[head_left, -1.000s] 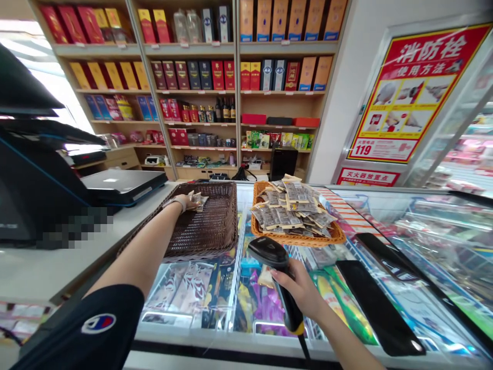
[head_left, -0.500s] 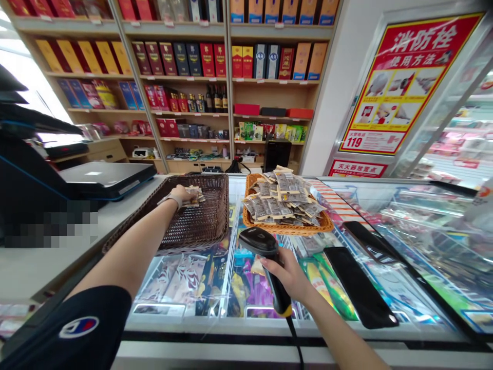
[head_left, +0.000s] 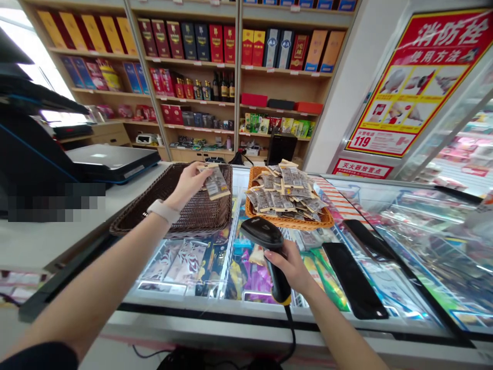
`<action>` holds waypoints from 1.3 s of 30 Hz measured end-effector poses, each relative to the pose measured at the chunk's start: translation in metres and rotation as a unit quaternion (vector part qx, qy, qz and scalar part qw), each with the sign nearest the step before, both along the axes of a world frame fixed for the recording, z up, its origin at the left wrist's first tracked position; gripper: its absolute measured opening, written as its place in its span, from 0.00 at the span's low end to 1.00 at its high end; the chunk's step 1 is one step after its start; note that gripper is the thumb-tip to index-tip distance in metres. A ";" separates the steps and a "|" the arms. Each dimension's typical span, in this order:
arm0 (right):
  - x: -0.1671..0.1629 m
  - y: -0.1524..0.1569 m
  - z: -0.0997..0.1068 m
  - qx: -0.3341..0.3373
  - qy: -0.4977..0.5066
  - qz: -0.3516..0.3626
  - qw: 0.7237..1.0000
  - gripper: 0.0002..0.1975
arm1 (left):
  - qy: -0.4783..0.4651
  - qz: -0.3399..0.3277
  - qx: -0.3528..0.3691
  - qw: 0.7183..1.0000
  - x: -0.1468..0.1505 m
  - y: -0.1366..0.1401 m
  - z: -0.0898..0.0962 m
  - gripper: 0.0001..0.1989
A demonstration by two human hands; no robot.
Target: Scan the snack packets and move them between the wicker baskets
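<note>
The left hand (head_left: 191,181) pinches a packet (head_left: 217,184) by its upper end, thumb and fingers closed on it, and holds it slanted over the right part of the dark basket (head_left: 154,203); whether the packet touches the wicker, I cannot tell. A pale band (head_left: 164,209) circles that wrist. The right hand (head_left: 296,268) is wrapped around the grip of a black scanner (head_left: 262,232), whose head points up and to the left and whose cable (head_left: 295,336) hangs down past the edge of the freezer (head_left: 185,319). Just beyond the scanner, the orange basket (head_left: 302,223) carries a heaped pile (head_left: 287,191) of similar packets. Both baskets stand side by side, a little apart. To the right of the right hand, a black slab (head_left: 355,281) lies on the glass, with another dark piece (head_left: 367,239) just behind it. A scale (head_left: 111,155) sits left of the dark basket.
</note>
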State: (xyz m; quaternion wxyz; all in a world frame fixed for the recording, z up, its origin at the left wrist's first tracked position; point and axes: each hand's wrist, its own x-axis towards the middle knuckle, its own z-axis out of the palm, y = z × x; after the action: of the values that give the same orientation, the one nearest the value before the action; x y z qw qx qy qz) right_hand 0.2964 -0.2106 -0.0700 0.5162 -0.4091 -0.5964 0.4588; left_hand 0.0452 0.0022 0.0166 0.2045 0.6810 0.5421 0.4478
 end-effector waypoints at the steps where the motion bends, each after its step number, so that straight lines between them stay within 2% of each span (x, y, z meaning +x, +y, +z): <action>1: 0.001 -0.001 0.002 0.001 0.003 0.008 1.000 0.16 | -0.025 -0.008 0.010 1.000 0.006 -0.014 -0.005 0.18; 4: 0.002 -0.003 0.005 0.010 0.010 0.018 1.000 0.18 | -0.078 -0.011 0.023 0.997 0.020 -0.048 -0.026 0.16; 8: 0.004 -0.003 0.003 0.021 0.010 0.024 0.999 0.20 | -0.184 -0.040 0.044 0.981 0.025 -0.066 -0.043 0.15; 12: 0.005 -0.004 -0.001 0.016 0.001 0.029 0.999 0.18 | -0.324 -0.083 0.029 0.942 0.025 -0.075 -0.038 0.17; 16: 0.005 -0.006 0.001 0.016 -0.003 0.028 0.999 0.18 | -0.432 -0.108 -0.037 0.895 0.024 -0.086 -0.028 0.19; 18: 0.006 -0.006 0.003 0.016 0.000 0.029 0.999 0.17 | -0.475 -0.117 -0.083 0.868 0.025 -0.092 -0.025 0.15; 23: 0.007 -0.007 0.003 0.032 0.001 0.025 0.999 0.18 | -0.532 -0.184 -0.206 0.800 0.031 -0.102 -0.021 0.08; 26: 0.008 -0.007 0.001 0.029 0.007 0.031 0.999 0.18 | -0.537 -0.211 -0.238 0.781 0.031 -0.103 -0.023 0.06; 29: 0.007 -0.008 0.001 0.027 0.013 0.036 0.999 0.18 | -0.514 -0.218 -0.220 0.800 0.029 -0.102 -0.027 0.07; 31: 0.007 -0.008 0.002 0.028 0.013 0.038 0.999 0.18 | -0.487 -0.207 -0.178 0.830 0.027 -0.100 -0.030 0.11; 35: 0.007 -0.008 0.003 0.026 0.011 0.044 0.999 0.16 | -0.396 -0.159 -0.052 0.903 0.027 -0.098 -0.035 0.21; 39: 0.007 -0.008 0.002 0.030 0.002 0.039 0.999 0.16 | -0.282 -0.125 0.022 0.951 0.027 -0.093 -0.043 0.25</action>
State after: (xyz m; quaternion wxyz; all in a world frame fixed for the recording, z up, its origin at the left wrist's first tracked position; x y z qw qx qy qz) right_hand 0.3033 -0.2189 -0.0676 0.5111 -0.3690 -0.6248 0.4607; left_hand 0.0717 -0.0912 -0.0262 0.3887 0.5939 0.3627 0.6039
